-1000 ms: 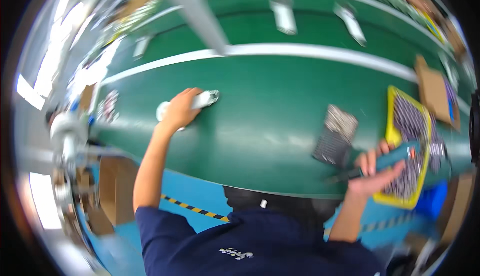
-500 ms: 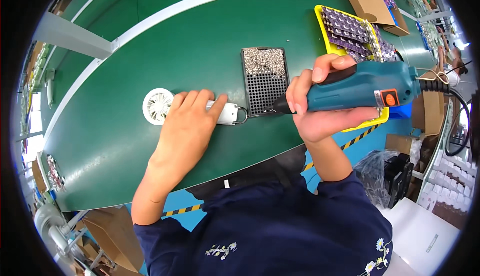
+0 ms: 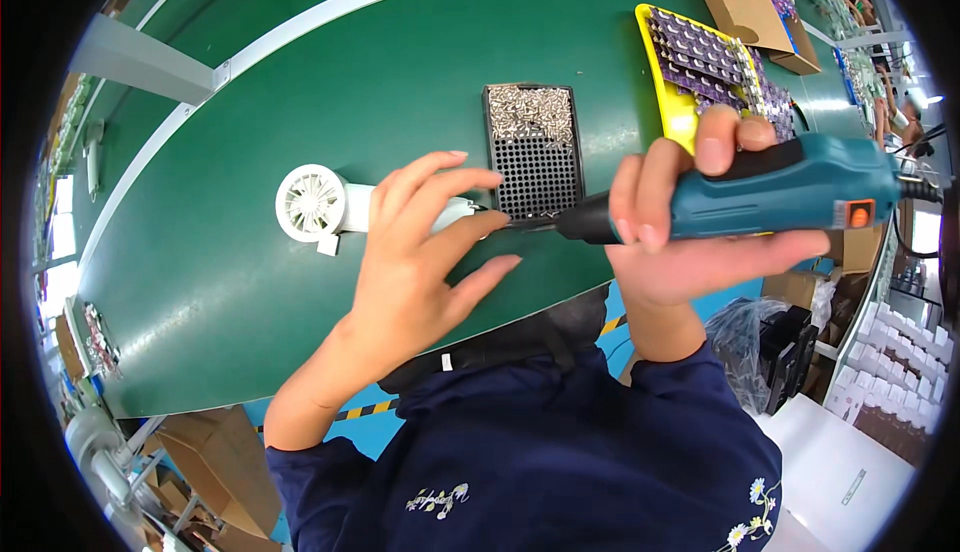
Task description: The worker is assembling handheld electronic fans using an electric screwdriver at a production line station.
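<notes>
your left hand [image 3: 415, 262] presses flat, fingers spread, on the small white plastic fan [image 3: 325, 205] lying on the green belt [image 3: 250, 102]; it's probably light and slippery, so pin its handle. your right hand [image 3: 690, 222] is clamped round the teal electric screwdriver [image 3: 770, 192].

My left hand [image 3: 415, 252] lies flat, fingers spread toward 2 o'clock. My right hand [image 3: 690, 222] is curled in a tight fist, arm bent at 6 o'clock.

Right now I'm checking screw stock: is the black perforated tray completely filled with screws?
No, the black perforated tray has silver screws heaped only at its far end, while the holes nearer the person are bare.
</notes>
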`<action>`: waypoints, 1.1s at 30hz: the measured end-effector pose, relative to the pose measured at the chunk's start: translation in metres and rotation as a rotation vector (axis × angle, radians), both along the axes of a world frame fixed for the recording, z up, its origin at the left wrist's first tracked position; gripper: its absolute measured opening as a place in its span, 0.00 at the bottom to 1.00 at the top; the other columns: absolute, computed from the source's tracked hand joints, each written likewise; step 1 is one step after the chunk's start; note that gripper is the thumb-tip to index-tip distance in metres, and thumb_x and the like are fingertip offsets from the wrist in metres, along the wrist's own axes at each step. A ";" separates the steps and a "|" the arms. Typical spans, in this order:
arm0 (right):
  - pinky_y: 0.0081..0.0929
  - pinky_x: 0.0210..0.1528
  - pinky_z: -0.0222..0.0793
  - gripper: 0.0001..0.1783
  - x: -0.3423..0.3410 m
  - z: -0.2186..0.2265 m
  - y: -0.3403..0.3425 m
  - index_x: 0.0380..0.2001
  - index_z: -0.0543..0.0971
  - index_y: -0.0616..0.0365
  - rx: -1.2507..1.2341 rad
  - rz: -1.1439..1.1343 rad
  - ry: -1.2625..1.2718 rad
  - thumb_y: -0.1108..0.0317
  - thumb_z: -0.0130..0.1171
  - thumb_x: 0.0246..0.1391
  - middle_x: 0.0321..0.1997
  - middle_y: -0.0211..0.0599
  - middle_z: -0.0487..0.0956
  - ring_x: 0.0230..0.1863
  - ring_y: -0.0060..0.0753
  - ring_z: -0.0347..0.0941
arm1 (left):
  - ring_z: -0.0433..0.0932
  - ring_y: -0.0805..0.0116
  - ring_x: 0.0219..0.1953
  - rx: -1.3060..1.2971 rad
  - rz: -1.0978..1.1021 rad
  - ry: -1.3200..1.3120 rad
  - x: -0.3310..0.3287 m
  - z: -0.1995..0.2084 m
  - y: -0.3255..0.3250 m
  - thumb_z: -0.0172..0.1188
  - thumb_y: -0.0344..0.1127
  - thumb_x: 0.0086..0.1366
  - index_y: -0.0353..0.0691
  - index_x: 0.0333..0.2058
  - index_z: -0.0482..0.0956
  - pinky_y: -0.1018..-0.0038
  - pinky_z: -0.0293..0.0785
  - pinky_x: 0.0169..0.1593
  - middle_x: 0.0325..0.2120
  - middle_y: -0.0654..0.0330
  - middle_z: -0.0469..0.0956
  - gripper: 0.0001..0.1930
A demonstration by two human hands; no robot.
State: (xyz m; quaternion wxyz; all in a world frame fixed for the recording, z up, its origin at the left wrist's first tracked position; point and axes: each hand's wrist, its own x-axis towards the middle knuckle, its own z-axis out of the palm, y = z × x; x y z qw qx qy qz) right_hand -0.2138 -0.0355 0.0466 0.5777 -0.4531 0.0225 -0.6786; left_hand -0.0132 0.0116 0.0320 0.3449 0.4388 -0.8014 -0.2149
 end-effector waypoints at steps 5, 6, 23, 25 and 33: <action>0.23 0.14 0.59 0.47 0.007 -0.014 0.000 0.50 0.67 0.51 0.044 -0.071 0.090 0.21 0.43 0.43 0.39 0.30 0.68 0.13 0.24 0.62 | 0.67 0.55 0.55 -0.056 0.057 -0.136 -0.002 -0.008 -0.005 0.70 0.29 0.41 0.41 0.33 0.80 0.59 0.58 0.57 0.47 0.62 0.73 0.16; 0.22 0.12 0.58 0.47 0.008 -0.019 0.001 0.49 0.67 0.51 0.106 -0.135 0.135 0.20 0.42 0.43 0.38 0.29 0.68 0.12 0.22 0.61 | 0.67 0.55 0.55 -0.058 0.057 -0.134 -0.001 -0.008 -0.006 0.70 0.29 0.41 0.41 0.33 0.80 0.59 0.58 0.57 0.47 0.62 0.73 0.16; 0.20 0.09 0.56 0.48 0.017 -0.025 0.006 0.43 0.67 0.53 0.120 -0.284 0.214 0.17 0.37 0.41 0.35 0.32 0.68 0.09 0.21 0.59 | 0.72 0.64 0.43 -0.006 0.066 -0.391 0.021 -0.007 -0.003 0.69 0.33 0.45 0.40 0.38 0.78 0.58 0.59 0.57 0.38 0.63 0.75 0.18; 0.20 0.09 0.56 0.48 0.018 -0.023 0.007 0.43 0.67 0.53 0.136 -0.238 0.169 0.17 0.37 0.41 0.35 0.32 0.68 0.09 0.21 0.59 | 0.72 0.64 0.43 -0.009 0.074 -0.371 0.022 -0.007 -0.002 0.69 0.33 0.46 0.40 0.38 0.78 0.59 0.60 0.55 0.38 0.63 0.75 0.18; 0.20 0.08 0.55 0.49 0.023 -0.016 0.008 0.41 0.65 0.56 0.183 -0.321 0.267 0.17 0.38 0.40 0.34 0.33 0.68 0.09 0.21 0.59 | 0.72 0.63 0.43 -0.015 0.099 -0.367 0.021 -0.008 0.002 0.68 0.33 0.46 0.39 0.39 0.78 0.60 0.60 0.53 0.38 0.61 0.75 0.18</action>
